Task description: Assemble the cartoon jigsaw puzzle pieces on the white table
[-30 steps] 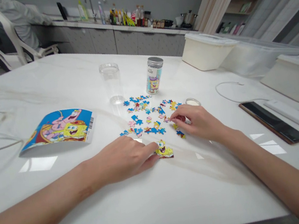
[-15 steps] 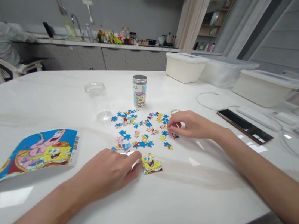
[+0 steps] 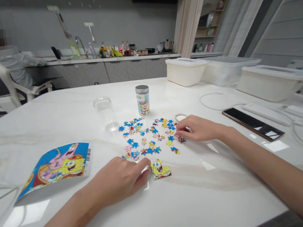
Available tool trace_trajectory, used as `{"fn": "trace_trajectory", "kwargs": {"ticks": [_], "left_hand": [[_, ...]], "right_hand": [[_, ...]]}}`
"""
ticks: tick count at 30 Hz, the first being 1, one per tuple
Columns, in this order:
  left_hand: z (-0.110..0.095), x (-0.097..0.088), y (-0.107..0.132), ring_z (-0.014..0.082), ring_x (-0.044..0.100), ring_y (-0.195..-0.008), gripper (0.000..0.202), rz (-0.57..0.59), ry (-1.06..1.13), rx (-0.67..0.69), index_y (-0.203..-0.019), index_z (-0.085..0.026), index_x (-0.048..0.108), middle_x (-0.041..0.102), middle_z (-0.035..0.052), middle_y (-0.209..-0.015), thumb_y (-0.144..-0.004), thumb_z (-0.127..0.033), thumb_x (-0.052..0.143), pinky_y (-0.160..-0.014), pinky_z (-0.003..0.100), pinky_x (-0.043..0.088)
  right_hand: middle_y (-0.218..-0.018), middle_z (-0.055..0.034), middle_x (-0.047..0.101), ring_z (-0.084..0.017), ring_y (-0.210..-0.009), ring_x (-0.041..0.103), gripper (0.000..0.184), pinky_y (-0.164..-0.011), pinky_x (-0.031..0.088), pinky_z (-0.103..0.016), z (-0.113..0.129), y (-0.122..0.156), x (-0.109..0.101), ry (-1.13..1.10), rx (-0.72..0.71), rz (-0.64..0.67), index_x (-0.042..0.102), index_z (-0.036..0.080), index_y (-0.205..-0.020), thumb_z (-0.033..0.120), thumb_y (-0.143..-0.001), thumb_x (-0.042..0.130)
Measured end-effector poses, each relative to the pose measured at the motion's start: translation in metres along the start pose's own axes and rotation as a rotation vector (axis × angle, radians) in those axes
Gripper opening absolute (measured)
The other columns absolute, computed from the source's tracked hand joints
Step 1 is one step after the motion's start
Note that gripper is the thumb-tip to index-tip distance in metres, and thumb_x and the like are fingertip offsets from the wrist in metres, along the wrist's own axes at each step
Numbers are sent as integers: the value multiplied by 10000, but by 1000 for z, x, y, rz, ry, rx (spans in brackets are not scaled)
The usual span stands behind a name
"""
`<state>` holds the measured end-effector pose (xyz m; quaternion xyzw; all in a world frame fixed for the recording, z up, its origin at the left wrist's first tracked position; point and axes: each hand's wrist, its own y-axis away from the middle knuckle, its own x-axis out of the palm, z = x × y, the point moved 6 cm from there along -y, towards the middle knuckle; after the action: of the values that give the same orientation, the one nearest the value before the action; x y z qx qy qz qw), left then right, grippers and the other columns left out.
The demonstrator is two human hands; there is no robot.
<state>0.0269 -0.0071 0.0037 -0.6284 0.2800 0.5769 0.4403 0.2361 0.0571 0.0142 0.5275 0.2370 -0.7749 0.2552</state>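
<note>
Small jigsaw puzzle pieces (image 3: 151,150), blue, yellow and pink, lie loosely spread on the white table. Nearest me is a joined puzzle section (image 3: 160,169) with a yellow cartoon face. My left hand (image 3: 123,177) rests at that section's left edge, index finger and thumb apart, the other fingers curled under. At the right side of the spread, the fingertips of my right hand (image 3: 197,128) pinch down on a puzzle piece, mostly hidden by the fingers. To the left lies the curved picture sheet (image 3: 62,166), showing pink and yellow cartoon characters.
Behind the pieces stand a clear empty jar (image 3: 106,113) and a lidded jar (image 3: 144,101) with a cartoon label. A ring-shaped lid (image 3: 181,117) lies by my right hand. Rightward are a dark flat device (image 3: 252,123), cables and storage boxes (image 3: 186,71). A person (image 3: 18,69) sits far left.
The head view has tilted up and shifted, so the table sits lower in the picture. Both hands stay at nearly the same places; the right fingertips have drawn closer together among the pieces.
</note>
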Motion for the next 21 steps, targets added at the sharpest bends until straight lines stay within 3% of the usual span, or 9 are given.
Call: {"fn": "trace_trajectory", "kwargs": {"ticks": [7, 17, 21], "left_hand": [[-5, 3, 0, 115, 482, -385, 229, 26, 25, 31, -862, -199, 537, 528, -55, -476, -961, -198, 330, -423, 253, 243], [-5, 6, 1, 145, 497, -403, 164, 72, -4, 11, -923, -208, 523, 513, -61, -479, -946, -198, 361, -420, 269, 278], [-5, 8, 2, 157, 523, -422, 157, 101, -17, -6, -991, -205, 514, 531, -55, -501, -940, -195, 366, -431, 265, 297]], "right_hand": [[-642, -8, 625, -102, -564, 511, 233, -578, 359, -245, -2, 2, 0, -2, 11, 1, 673, 163, -723, 311, -870, 571], [-668, -20, 633, -110, -590, 518, 244, -595, 364, -255, 0, 4, -6, 61, 5, -2, 676, 161, -737, 251, -890, 509], [-689, -16, 645, -108, -597, 536, 179, -595, 385, -246, 4, 4, -2, -22, -4, 35, 687, 163, -793, 300, -856, 591]]}}
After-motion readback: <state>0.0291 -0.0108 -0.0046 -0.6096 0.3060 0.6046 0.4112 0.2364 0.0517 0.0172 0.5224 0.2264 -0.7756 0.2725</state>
